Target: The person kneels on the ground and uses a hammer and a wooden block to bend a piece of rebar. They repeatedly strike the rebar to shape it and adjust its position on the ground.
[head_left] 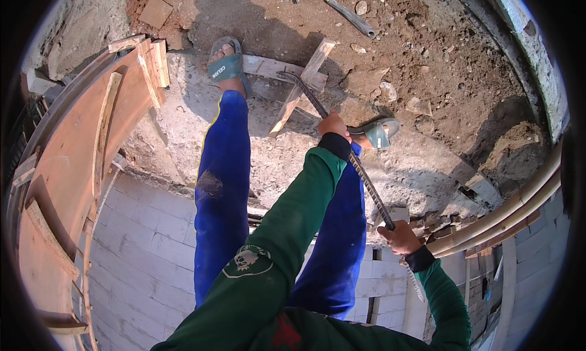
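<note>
Both hands grip a dark ribbed steel pry bar (373, 189) with a curved end, which slants from the upper middle down to the right. My left hand (334, 126) is closed around its upper part, above my right foot. Farther down the shaft, my right hand (400, 237) is wrapped round it near the lower end. The curved tip lies by a wooden strip (285, 114) that crosses a flat board (268, 68). Whether the tip touches the wood I cannot tell.
My sandalled feet stand on a rough concrete ledge (177, 107). A hammer (339, 9) lies on the dirt beyond. Wooden formwork panels (67, 162) rise at left, with bamboo poles (513, 207) at right. Below the ledge is a pale block wall (137, 241).
</note>
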Motion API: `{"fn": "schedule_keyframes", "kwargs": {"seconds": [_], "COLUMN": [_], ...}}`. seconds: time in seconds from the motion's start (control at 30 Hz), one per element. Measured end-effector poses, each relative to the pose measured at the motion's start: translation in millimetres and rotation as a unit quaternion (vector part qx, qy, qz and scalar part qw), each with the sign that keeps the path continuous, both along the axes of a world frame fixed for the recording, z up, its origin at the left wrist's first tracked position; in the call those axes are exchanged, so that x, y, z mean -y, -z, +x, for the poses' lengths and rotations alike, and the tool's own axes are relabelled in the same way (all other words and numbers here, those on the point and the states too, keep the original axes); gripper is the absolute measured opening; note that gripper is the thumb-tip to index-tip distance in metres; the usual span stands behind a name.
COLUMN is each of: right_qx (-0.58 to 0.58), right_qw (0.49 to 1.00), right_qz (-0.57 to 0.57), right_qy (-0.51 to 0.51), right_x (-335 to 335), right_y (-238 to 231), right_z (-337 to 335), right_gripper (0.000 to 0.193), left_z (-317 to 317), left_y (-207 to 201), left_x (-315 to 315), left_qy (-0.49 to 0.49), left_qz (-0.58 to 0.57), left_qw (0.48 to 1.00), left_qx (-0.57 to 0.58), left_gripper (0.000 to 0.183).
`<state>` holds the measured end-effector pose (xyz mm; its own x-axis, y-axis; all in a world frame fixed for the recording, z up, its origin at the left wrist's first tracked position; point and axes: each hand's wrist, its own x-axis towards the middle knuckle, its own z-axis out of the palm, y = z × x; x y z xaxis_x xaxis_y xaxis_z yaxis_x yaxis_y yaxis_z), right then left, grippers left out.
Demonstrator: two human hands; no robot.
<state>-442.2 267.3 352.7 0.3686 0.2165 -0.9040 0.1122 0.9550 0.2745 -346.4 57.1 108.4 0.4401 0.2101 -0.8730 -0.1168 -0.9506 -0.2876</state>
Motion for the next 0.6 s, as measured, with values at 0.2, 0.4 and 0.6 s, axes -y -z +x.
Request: {"fn": "schedule_keyframes", "kwargs": {"seconds": [0.2,0.4,0.6], "right_qx": [-0.351,-0.322,-0.308], "right_qw": [0.897,0.890,0.909], "right_qz": [-0.207,-0.174,-0.180], "right_qy": [-0.169,-0.274,-0.215], "right_x": [6.2,-4.5,1.8], "right_y": [-34.5,-2.6,-26.9], "right_z": [21.6,-34.4,-28.5], "right_gripper": [0.043,0.045,0.053], "left_z": [11.9,-16.7,7.1], "left_y": [41.2,36.4,-16.2], "left_x": [-12.1,-6.4,7.0], "left_qy": [0.042,-0.068,-0.318], "left_qz": [-0.036,-0.027,-0.034], "left_qw": [0.998,0.997,0.867], "left_qx": [0.038,0.037,-0.383], "left_gripper": [0.034,0.048,0.054]}}
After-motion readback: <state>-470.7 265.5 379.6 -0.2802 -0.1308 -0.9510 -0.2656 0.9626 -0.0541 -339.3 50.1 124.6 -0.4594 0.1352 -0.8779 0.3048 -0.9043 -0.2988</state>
